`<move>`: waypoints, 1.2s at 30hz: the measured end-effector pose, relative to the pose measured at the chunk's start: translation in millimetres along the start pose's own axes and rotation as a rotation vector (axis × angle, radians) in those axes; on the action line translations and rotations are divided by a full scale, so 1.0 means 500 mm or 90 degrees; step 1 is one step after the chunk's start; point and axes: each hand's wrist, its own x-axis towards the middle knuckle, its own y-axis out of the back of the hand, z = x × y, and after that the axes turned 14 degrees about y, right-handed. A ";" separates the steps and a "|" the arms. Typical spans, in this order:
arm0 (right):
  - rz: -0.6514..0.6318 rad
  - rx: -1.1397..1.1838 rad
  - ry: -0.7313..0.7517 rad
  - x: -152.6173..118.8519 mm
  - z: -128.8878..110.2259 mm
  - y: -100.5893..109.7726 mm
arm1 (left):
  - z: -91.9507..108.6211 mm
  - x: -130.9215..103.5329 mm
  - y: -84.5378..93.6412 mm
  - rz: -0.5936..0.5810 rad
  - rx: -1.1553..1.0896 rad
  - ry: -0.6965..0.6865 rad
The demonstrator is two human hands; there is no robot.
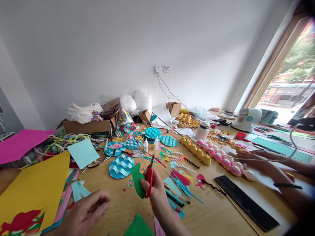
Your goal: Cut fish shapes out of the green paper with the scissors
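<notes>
Head view: the right hand (pixel 156 188) is gripping red scissors (pixel 149 180), pointing toward the desk's (pixel 209 213) far edge; green paper (pixel 136 180), pinched alongside, is jutting left, where the left hand (pixel 86 209) is hovering empty, half-curled.

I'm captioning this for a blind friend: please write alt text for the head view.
A person's right hand holds red-handled scissors and green paper above a cluttered wooden table; the blurred left hand is apart from them. Around lie blue decorated discs, small bottles and pens; another person's hands are at picture right.
</notes>
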 end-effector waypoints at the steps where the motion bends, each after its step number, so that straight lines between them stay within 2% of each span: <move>1: 0.000 0.043 -0.012 0.006 -0.018 -0.009 | 0.017 0.021 -0.015 -0.010 -0.089 0.035; 4: -0.016 0.104 -0.022 0.021 -0.058 -0.046 | 0.075 0.077 -0.054 -0.079 -0.275 0.056; 7: -0.019 0.133 -0.016 0.030 -0.068 -0.077 | 0.107 0.117 -0.069 -0.025 -0.359 0.044; 9: -0.062 0.138 -0.030 0.036 -0.068 -0.083 | 0.110 0.133 -0.061 0.010 -0.375 0.036; 11: -0.112 0.113 -0.038 0.048 -0.074 -0.076 | 0.106 0.141 -0.039 0.007 -0.343 0.022; 14: -0.084 0.042 0.014 0.079 -0.097 -0.053 | 0.105 0.144 0.001 -0.044 -0.183 -0.015; 16: -0.144 0.012 0.008 0.101 -0.113 -0.045 | 0.109 0.143 0.020 -0.030 -0.073 -0.030; 19: -0.221 -0.057 0.005 0.119 -0.120 -0.051 | 0.118 0.142 0.029 0.005 0.046 -0.062; 23: -0.259 -0.059 -0.004 0.124 -0.106 -0.068 | 0.117 0.147 0.026 -0.015 0.119 -0.109; 26: -0.208 -0.032 0.003 0.131 -0.100 -0.067 | 0.106 0.153 0.040 -0.028 0.105 -0.102; 28: -0.123 0.028 0.009 0.138 -0.101 -0.061 | 0.097 0.155 0.059 -0.016 0.045 -0.085; 32: 0.074 0.206 0.028 0.150 -0.103 -0.060 | 0.085 0.164 0.081 0.128 -0.163 -0.071; 34: 0.128 0.296 0.030 0.153 -0.102 -0.069 | 0.080 0.172 0.069 0.097 -0.199 -0.054; 36: 0.154 0.361 0.022 0.153 -0.100 -0.086 | 0.077 0.180 0.042 -0.014 -0.175 -0.037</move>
